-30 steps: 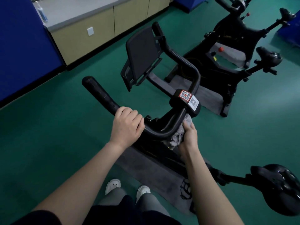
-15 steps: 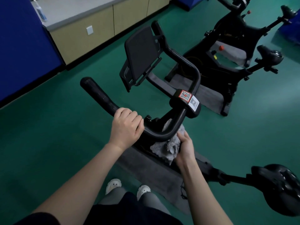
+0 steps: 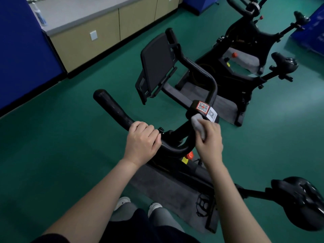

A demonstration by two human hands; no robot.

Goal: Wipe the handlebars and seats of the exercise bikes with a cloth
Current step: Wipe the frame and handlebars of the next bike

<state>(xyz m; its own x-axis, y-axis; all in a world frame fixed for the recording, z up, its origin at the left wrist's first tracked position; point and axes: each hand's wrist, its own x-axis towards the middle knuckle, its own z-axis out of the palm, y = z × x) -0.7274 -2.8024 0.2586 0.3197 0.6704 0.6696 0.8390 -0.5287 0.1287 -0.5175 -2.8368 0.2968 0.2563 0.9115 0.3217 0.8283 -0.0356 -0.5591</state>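
Note:
The nearest bike's black handlebar (image 3: 114, 107) curves across the middle of the view. My left hand (image 3: 142, 141) is closed around its near left grip. My right hand (image 3: 209, 137) holds a bunched grey cloth (image 3: 197, 123) pressed on top of the bar's right side, just below the block with QR stickers (image 3: 206, 110). A black tablet holder (image 3: 156, 67) stands behind the bar. This bike's black seat (image 3: 301, 199) is at the lower right. A second bike's seat (image 3: 285, 64) shows at the upper right.
Two more black bikes (image 3: 245, 50) stand on grey mats (image 3: 226, 106) to the right and behind. A beige cabinet (image 3: 108, 28) with a grey top lines the far wall, beside a blue panel (image 3: 22, 50). Green floor (image 3: 52, 155) lies to the left. My shoes (image 3: 122, 201) are below.
My right hand has come up from under the handlebar with the cloth and now rests on top of the bar near the QR stickers. My left hand has kept its grip.

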